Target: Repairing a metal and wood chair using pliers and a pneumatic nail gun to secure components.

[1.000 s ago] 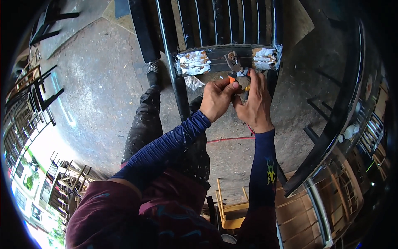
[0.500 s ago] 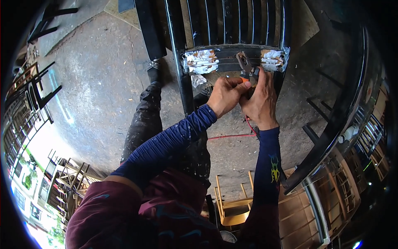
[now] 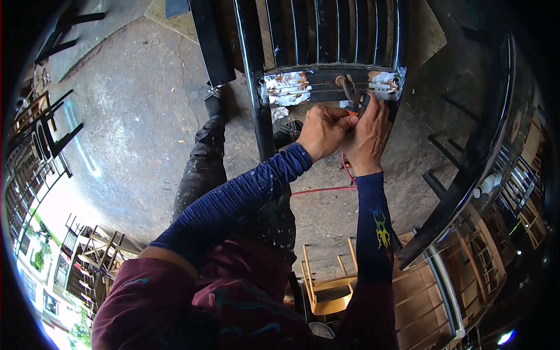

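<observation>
Since half a second ago, the pliers (image 3: 349, 90) have turned to show me a narrower side, and my hands have closed in together. The pliers lie just beyond my fingertips, long axis pointing away from me and slightly left, head over the dark crosspiece (image 3: 324, 87); contact I cannot tell. My left fingers (image 3: 338, 112) pinch by the orange handle (image 3: 353, 115); my right fingers (image 3: 370, 114), equally near, curl alongside, their hold hidden. White patches (image 3: 287, 87) flank the head; a red cord (image 3: 324, 190) runs below.
</observation>
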### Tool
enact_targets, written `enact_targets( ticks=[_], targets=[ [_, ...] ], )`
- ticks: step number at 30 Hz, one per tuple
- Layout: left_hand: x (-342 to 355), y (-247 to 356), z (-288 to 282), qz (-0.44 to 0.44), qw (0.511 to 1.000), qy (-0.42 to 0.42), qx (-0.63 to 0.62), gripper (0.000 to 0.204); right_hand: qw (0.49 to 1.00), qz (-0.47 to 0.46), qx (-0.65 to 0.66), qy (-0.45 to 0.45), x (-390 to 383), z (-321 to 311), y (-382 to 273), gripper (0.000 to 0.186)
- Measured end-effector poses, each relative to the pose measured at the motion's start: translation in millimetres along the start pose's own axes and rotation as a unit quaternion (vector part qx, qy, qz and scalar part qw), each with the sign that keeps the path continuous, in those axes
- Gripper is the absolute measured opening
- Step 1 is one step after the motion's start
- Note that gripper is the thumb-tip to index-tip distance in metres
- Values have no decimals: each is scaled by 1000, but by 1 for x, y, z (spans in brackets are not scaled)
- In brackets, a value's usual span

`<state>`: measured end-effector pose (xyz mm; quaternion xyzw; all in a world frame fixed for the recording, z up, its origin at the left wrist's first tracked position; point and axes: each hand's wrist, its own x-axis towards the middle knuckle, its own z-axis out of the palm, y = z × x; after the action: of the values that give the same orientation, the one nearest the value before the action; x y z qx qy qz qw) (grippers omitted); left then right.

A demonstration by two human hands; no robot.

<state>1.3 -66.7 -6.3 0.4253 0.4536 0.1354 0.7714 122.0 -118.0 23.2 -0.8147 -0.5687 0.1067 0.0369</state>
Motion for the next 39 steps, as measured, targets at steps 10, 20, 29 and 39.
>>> enact_targets(
  ticks=[10, 20, 29, 39],
  targets=[
    [-8, 41, -45, 129, 941, -71, 303, 22, 998, 26, -46, -21, 1, -7, 0, 88],
    [88, 120, -99, 239, 656, -49, 714, 114, 993, 57, -96, -24, 7, -12, -19, 88],
    [100, 125, -74, 77, 651, -81, 750, 122, 989, 68, -122, 48, 2, 9, -20, 72],
    [106, 103, -80, 198, 589, -49, 782, 78, 989, 148, 10, 12, -7, -14, -30, 77]
  ],
)
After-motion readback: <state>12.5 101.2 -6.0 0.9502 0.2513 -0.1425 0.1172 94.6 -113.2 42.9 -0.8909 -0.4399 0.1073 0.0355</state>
